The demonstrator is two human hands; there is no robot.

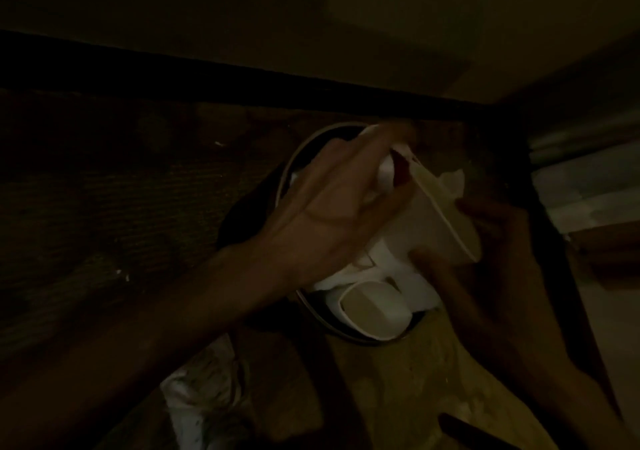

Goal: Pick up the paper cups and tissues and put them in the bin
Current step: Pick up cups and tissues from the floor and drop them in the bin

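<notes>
While cup [429,221] is held tilted over bin [346,334], it is gripped by curled right hand [495,241] fingers. Left hand [325,217] fingers are laid across it, but their grip cannot be told through the blur. Bin is crowded, so the cup could be bounced out if dropped.

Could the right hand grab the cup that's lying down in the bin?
Probably yes. The lying cup sits on top, near the front rim of the bin, with nothing over it, just below the right hand. That hand is up against the tilted cup the left hand holds, so it may be busy.
</notes>
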